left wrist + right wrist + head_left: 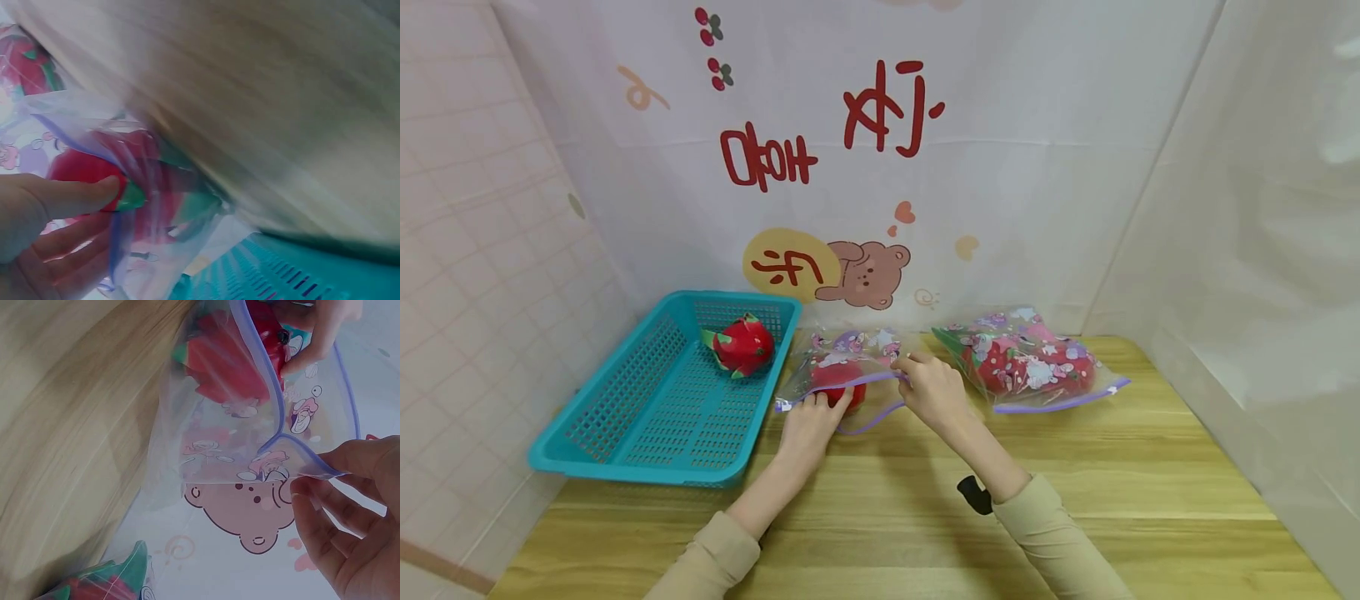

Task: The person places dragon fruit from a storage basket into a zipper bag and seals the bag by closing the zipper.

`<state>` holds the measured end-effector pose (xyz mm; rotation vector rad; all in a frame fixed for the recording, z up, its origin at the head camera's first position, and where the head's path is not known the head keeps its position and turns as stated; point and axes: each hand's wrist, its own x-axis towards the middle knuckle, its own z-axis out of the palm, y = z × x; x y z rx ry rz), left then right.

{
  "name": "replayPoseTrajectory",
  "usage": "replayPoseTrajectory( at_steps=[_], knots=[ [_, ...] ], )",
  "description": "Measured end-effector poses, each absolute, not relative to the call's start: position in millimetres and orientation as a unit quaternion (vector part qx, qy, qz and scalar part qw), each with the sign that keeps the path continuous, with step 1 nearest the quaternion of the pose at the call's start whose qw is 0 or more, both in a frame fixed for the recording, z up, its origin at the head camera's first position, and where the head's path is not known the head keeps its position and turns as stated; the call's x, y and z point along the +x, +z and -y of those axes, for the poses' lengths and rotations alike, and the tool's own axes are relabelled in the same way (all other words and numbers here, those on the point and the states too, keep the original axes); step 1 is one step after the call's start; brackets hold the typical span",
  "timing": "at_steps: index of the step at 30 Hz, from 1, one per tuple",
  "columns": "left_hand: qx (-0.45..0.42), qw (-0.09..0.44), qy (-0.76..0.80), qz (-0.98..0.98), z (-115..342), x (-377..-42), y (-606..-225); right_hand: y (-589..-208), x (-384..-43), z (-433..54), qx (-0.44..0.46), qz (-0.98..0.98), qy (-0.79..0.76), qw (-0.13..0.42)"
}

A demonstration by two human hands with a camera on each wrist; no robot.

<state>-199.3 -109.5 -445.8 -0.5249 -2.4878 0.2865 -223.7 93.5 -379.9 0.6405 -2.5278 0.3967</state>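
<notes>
A clear zip bag point(880, 404) with a purple seal and printed pictures lies mouth-open in the middle of the table. At its mouth, my left hand point(808, 429) grips a red dragon fruit point(84, 175) with green tips, the thumb pressed on its skin. Part of the fruit shows through the plastic in the right wrist view; its far side is hidden. My right hand point(936, 396) pinches the purple-edged rim of the bag at its right corner, between thumb and fingers point(325, 515).
To the left stands a teal plastic basket point(748, 433) with another dragon fruit point(747, 346) in it. A second zip bag point(1037, 371) holding red fruits with green parts lies at the right. Behind the wooden table point(880, 517) hangs a printed white backdrop point(1000, 192).
</notes>
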Motion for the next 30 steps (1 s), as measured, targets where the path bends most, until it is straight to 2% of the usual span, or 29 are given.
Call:
replayPoseTrajectory(
  at_steps=[8,16,19,25,30],
  knots=[
    [-0.198,0.356,0.126,0.905,109,-210,-455,-379,-223,-93,0.241,0.924,0.149,0.255],
    [-0.176,0.399,0.146,0.888,103,-213,-456,-380,-224,-93,0.248,0.924,0.143,0.253],
    [-0.171,0.389,0.151,0.893,102,-211,-455,-379,-224,-93,0.247,0.925,0.143,0.250],
    [-0.176,0.329,0.158,0.914,102,-210,-455,-377,-224,-91,0.238,0.929,0.143,0.246],
    [-0.185,0.335,0.158,0.910,104,-213,-458,-375,-225,-91,0.235,0.929,0.145,0.245]
  ],
)
